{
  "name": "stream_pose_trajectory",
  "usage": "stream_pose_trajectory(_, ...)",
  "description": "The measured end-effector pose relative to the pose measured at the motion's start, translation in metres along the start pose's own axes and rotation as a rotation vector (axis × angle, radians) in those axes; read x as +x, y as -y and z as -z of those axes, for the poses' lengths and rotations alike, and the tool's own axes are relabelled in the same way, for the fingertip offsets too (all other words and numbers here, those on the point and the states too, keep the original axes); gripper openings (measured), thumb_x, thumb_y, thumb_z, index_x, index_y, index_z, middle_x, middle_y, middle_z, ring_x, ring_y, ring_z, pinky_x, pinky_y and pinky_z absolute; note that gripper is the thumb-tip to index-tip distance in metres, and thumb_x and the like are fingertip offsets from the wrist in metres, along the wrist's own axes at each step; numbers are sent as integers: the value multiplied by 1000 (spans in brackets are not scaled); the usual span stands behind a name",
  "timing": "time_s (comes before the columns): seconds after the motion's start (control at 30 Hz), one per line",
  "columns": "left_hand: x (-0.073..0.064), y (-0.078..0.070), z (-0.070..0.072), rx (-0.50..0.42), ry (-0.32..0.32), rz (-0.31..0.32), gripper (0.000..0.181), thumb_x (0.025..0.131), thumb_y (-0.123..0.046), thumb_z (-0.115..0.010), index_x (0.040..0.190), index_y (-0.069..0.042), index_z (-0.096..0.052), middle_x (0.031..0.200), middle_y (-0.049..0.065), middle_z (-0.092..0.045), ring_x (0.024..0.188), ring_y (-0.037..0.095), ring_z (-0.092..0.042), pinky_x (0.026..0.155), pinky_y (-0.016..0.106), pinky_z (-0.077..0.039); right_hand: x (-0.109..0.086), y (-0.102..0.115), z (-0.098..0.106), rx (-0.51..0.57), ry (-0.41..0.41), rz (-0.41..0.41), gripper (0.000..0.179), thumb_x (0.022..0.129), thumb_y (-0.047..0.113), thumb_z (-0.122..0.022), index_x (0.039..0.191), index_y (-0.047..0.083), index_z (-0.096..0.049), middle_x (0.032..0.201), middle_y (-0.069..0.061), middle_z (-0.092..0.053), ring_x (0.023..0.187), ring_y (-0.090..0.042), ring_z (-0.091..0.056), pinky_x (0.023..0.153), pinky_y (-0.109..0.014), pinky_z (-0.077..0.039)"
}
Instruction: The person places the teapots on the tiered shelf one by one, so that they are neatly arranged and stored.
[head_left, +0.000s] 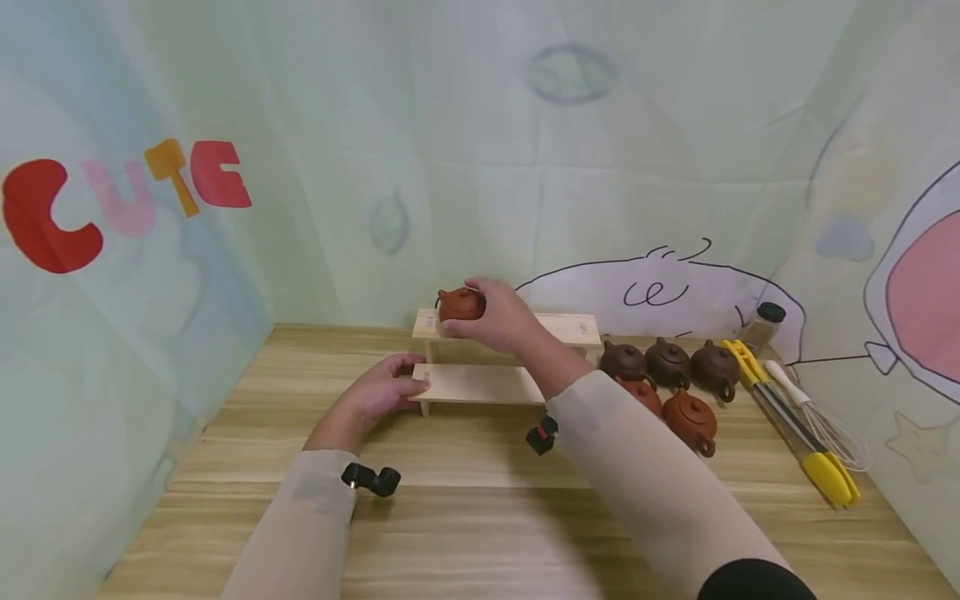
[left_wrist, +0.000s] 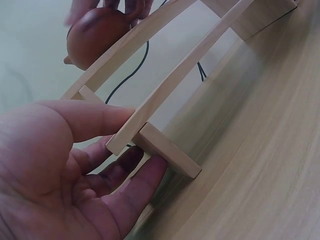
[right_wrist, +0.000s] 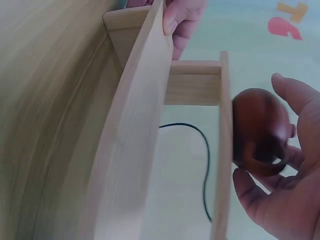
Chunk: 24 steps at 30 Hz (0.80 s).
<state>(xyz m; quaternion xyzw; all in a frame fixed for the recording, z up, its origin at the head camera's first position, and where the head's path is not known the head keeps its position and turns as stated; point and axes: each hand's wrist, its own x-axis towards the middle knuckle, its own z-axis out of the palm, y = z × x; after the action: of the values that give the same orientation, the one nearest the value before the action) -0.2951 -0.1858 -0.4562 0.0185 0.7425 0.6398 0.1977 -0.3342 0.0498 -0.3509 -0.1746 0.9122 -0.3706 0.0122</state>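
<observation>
A two-step wooden display stand (head_left: pixel 480 384) stands on the table near the back wall. My left hand (head_left: pixel 378 388) grips the left end of its lower step, thumb on top and fingers underneath near the leg (left_wrist: pixel 167 150). Over the left part of the upper step (head_left: pixel 566 328), my right hand (head_left: pixel 504 318) holds a small reddish-brown clay teapot (head_left: pixel 457 305), thumb and fingers around its body. In the right wrist view the teapot (right_wrist: pixel 257 127) is upright against the upper board, its handle toward the camera.
Right of the stand sit several more teapots: dark brown ones (head_left: pixel 667 362) behind, reddish ones (head_left: pixel 688 418) in front. Beyond them lie yellow-tipped tongs (head_left: pixel 787 425) and a whisk (head_left: pixel 825 425), with a black-capped jar (head_left: pixel 765 327) behind. A dark cord (right_wrist: pixel 206 165) runs behind the stand.
</observation>
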Motion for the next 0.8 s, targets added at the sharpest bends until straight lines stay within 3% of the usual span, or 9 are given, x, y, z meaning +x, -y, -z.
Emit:
stream_pose_trajectory(0.13,-1,1,-1,4,0,-1,64,104,-8,-66,159,4,-36,159,25,-42,117,21,-65,105,39,-59,-26,0,9,-45,-41,-14,86,93,57,-79,162,18,-45,161,-8,-52,144,-32,-55,115,-52,-53)
stream_pose_trajectory(0.33,0,4,-2,4,-5,-21,65,103,-7,-66,158,6,-35,152,24,-45,115,21,-64,98,33,-60,-79,-12,30,25,-102,-78,71,96,52,-77,157,26,-52,160,-2,-52,142,-33,-55,109,-55,-55)
stream_pose_trajectory(0.5,0,3,-1,2,-17,-21,64,103,-6,-65,158,6,-35,152,24,-44,118,23,-62,96,31,-60,-117,-37,42,10,-140,-105,68,97,52,-75,156,25,-53,156,-3,-56,138,-30,-57,107,-54,-56)
stream_pose_trajectory(0.63,-1,2,-1,2,-10,-12,64,102,-6,-65,158,5,-36,152,23,-44,118,22,-62,96,31,-60,-145,-63,54,-15,-176,-118,66,98,47,-76,154,21,-55,143,-9,-62,121,-32,-61,96,-50,-56)
stream_pose_trajectory(0.8,0,1,-2,-3,-1,-17,64,103,-5,-65,158,6,-35,152,24,-44,118,23,-63,99,35,-60,-176,-92,71,39,-187,-159,61,101,40,-75,152,13,-56,141,-15,-63,120,-32,-64,101,-52,-56)
